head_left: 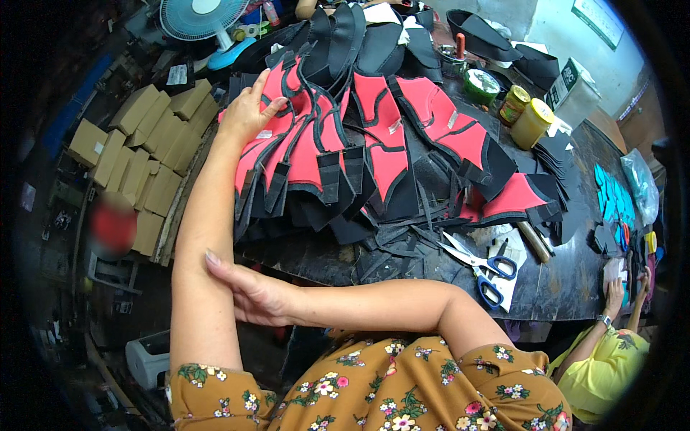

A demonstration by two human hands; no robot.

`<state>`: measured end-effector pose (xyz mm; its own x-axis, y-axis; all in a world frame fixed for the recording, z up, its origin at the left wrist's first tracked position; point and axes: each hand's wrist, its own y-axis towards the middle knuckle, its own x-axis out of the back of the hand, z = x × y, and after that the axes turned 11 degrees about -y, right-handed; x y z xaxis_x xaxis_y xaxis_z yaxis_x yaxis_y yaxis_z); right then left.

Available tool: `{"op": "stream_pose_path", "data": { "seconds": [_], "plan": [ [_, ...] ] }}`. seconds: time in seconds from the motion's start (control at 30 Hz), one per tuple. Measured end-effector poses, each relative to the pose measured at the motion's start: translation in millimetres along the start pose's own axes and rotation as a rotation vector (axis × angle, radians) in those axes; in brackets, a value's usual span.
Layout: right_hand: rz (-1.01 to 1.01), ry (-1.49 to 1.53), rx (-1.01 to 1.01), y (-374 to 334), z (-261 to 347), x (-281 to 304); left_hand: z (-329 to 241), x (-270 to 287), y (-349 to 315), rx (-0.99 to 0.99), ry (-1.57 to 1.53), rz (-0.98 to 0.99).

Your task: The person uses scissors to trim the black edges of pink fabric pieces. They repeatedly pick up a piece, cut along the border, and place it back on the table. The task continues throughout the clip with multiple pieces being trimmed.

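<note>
My left hand (249, 115) reaches to the far left of the table and rests on coral-and-black sewn fabric pieces (309, 151). Its thumb and forefinger are spread apart; the other fingers are partly hidden. My right hand (266, 294) is wrapped round my left forearm (203, 230) near the elbow. One fingertip lies across the forearm and the other fingers are out of sight beneath it. The fabric pieces have black edging and black tabs, and lie overlapped in a fan. Open scissors (480, 264) with blue-ringed handles lie right of the pieces, partly on a white packet (510, 251).
Cardboard boxes (136, 151) are stacked at the left beside the table. Black curved pieces (338, 43) and a fan (203, 18) stand behind. Jars (532, 123) and a can (573, 93) stand at the far right. A person in a yellow top (604, 366) works at the right edge.
</note>
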<state>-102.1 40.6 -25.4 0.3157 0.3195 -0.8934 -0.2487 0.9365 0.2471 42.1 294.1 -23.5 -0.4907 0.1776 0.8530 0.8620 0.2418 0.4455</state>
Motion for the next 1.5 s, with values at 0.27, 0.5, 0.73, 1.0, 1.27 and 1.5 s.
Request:
{"op": "stream_pose_path", "data": {
  "seconds": [0.27,0.5,0.73,1.0,1.27,1.5],
  "plan": [
    [-0.227,-0.385,0.084,-10,9,9,-4,-9,1,0.016,0.020,-0.054],
    [-0.373,-0.654,0.146,-25,-1,12,-28,-13,2,0.146,0.063,-0.036],
    [-0.267,-1.594,0.225,-117,74,-37,-20,1,-9,0.077,0.007,-0.110],
    [-1.112,-1.386,0.240,-127,229,43,-20,12,-17,-0.013,-0.198,-0.290],
    [-0.849,-1.693,0.529,-17,172,97,-36,71,-15,0.291,-0.290,0.232],
    [-1.036,-1.696,0.410,17,115,123,-8,26,-30,0.352,-0.085,0.217]
  ]
}}
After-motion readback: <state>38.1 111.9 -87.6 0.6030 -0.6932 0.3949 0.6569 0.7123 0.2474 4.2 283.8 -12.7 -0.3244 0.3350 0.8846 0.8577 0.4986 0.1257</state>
